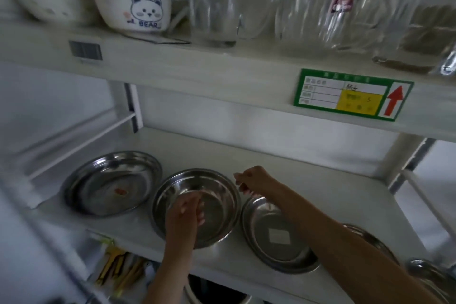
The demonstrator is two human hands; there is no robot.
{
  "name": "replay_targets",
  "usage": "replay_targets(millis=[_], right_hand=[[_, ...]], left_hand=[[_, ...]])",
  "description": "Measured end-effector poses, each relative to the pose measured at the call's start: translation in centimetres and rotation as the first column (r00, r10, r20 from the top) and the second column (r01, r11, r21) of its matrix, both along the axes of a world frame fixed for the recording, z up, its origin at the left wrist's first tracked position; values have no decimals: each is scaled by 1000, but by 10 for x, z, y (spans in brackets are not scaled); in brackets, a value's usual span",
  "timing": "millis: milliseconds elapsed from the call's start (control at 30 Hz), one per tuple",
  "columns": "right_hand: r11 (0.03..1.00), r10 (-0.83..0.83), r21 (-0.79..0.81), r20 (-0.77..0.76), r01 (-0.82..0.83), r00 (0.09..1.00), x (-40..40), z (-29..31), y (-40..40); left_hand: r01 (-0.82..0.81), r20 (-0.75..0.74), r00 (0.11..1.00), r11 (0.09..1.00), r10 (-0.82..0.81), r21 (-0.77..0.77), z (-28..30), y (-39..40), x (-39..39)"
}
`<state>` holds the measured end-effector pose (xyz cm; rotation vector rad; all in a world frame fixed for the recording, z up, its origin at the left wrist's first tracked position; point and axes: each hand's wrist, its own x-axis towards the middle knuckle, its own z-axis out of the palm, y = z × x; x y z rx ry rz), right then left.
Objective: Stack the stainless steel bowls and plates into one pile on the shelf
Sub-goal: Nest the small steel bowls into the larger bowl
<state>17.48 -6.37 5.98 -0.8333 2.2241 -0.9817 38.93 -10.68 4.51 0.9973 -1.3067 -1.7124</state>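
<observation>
**Steel dishes on white shelf, unstacked**

Item 1: round, deep stainless steel bowl, centre front of the white lower shelf, upright. The left hand hovers over its near side with fingers loosely curled, gripping nothing that shows (contact with the bowl cannot be told).

Item 2: large, shallow stainless steel plate with a small red sticker on its base, lying flat to the left of the bowl, rims just beside each other.

Item 3: smaller stainless steel plate bearing a pale square label, flat, just right of the bowl, partly crossed by the right forearm. The right hand is raised above its far rim, fingers bent and drawn together; whether it pinches anything cannot be told.

Item 4: further steel dishes at the shelf's right front edge, mostly hidden.

Surroundings: upper shelf carries a white ceramic bowl printed with a bear face and clear glass mugs; a green price tag with a red arrow is fixed to its front edge. Yellow utensils lie on the level below.
</observation>
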Motion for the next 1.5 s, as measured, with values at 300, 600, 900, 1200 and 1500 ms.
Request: replay_targets(millis=[300,600,900,1200,1500], right_hand=[[998,-65,7,-105,66,992,3,-22,-52],[970,-197,108,-159,216,967,3,-42,-70],[954,-212,173,-177,243,961,0,-50,-60],[963,-130,204,-229,178,965,2,-61,-44],[973,-128,154,-253,170,959,4,-62,-36]], left_hand=[[-240,57,969,971,239,11,-28,-37,47],[-320,119,940,947,320,-21,-62,-48,68],[-225,135,967,973,216,53,-84,-49,56],[-277,118,957,953,263,121,-90,-51,48],[-291,56,956,949,286,124,-85,-52,44]])
